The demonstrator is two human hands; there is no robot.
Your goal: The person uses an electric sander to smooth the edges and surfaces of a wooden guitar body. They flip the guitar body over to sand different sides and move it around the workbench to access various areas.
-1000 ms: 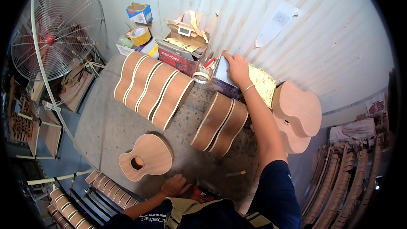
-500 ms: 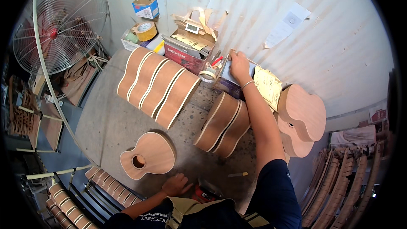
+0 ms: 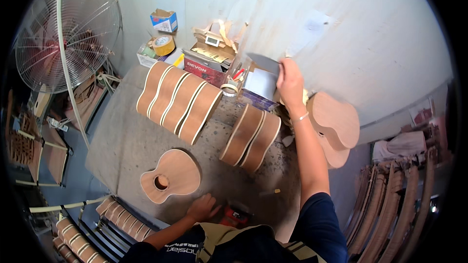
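Note:
Above an open box (image 3: 257,98) at the back of the workbench, my right hand (image 3: 290,84) pinches a thin dark grey sheet (image 3: 265,62) that looks like sandpaper. Pale sheets show in the box below it. At the near edge of the bench my left hand (image 3: 203,208) lies with its fingers stretched out, holding nothing I can see. Close to it are a small wooden ukulele-like body (image 3: 181,175) lying flat, sound hole up, and a red and black power tool (image 3: 236,216), partly hidden by my apron.
Two rows of wooden bodies (image 3: 179,100) (image 3: 251,137) stand on edge. Along the wall sit a red carton (image 3: 202,72), yellow tape (image 3: 163,45) and a tape roll (image 3: 229,89). More bodies (image 3: 336,119) stack at right. A large fan (image 3: 68,34) stands left; racks flank both sides.
My right hand has lifted the grey sheet out of the box and moved slightly right. My left hand stays near the bench edge. The whole view has shifted a little.

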